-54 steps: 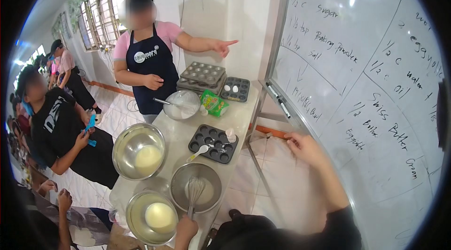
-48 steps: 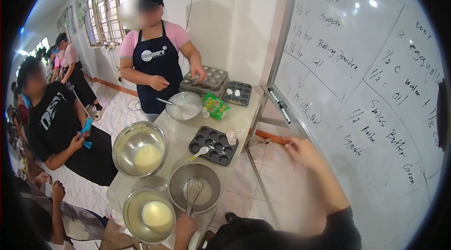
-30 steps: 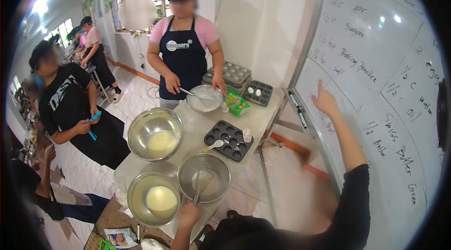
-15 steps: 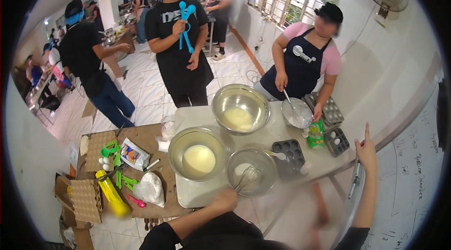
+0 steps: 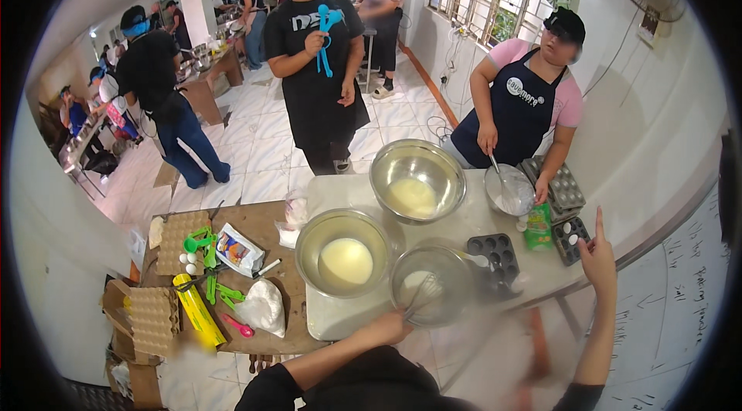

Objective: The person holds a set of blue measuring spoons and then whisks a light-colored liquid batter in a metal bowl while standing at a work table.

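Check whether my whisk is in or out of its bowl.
In: the whisk has its wires inside the metal bowl, with your left hand gripping its handle.

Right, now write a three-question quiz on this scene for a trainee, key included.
1. Multiple choice: what do the fingers of the person's left hand hold?
a) a white egg
b) a silver wire whisk
c) a green plastic scoop
2. True or false: the person's right hand grips a blue plastic spoon.
3. Fill the gap: the small pink plastic spoon lies between the long yellow package and the ____.

Key:
1. b
2. False; its index finger is extended upward, and nothing shows in its grasp.
3. Clear plastic bag of white powder
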Tool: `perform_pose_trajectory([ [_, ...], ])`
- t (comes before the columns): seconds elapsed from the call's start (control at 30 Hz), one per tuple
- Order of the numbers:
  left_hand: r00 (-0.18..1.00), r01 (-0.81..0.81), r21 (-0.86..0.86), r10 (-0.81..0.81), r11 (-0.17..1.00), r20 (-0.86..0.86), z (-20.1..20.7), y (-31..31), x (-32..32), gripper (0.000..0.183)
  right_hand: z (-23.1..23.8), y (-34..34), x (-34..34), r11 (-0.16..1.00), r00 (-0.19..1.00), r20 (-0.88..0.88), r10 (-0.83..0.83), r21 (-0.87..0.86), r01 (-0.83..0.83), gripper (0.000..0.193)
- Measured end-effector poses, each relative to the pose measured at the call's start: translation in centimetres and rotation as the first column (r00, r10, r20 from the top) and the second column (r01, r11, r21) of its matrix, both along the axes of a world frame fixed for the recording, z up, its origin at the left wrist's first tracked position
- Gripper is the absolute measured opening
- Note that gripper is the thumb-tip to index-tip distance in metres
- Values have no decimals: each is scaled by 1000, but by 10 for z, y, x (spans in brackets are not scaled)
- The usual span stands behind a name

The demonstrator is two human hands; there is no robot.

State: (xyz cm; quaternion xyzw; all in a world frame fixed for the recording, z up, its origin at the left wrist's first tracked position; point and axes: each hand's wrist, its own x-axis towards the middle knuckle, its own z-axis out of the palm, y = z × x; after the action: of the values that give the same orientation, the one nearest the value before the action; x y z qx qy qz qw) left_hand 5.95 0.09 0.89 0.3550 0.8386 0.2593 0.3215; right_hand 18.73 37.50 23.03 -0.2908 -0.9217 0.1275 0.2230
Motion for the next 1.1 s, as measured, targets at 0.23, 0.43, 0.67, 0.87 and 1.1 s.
perform_pose_trajectory([
  [0.23, 972, -198, 255, 155, 946, 179, 47, -4, -89, 52, 14, -11, 22, 999, 999, 2, -45, 14, 45, 77],
  [0.43, 732, -521, 688, 679, 505, 56, 87, -45, -278, 61, 14, -16, 14, 1000, 997, -78, 14, -7, -15, 65],
  [0.67, 493, -752, 644, 768, 140, 409, 153, -113, -384, 53, 34, -51, -40, 983, 984, -15, 180, 34, -179, 45],
  [0.87, 526, -756, 576, 812, 311, 252, 162, -166, -453, 37, 26, -127, -81, 963, 965, 88, 246, 94, -253, 43],
  [1.1, 335, -725, 642, 942, 250, 11, 110, -253, -539, 68, 21, -152, -71, 964, 976, 149, 158, 189, -185, 43],
])
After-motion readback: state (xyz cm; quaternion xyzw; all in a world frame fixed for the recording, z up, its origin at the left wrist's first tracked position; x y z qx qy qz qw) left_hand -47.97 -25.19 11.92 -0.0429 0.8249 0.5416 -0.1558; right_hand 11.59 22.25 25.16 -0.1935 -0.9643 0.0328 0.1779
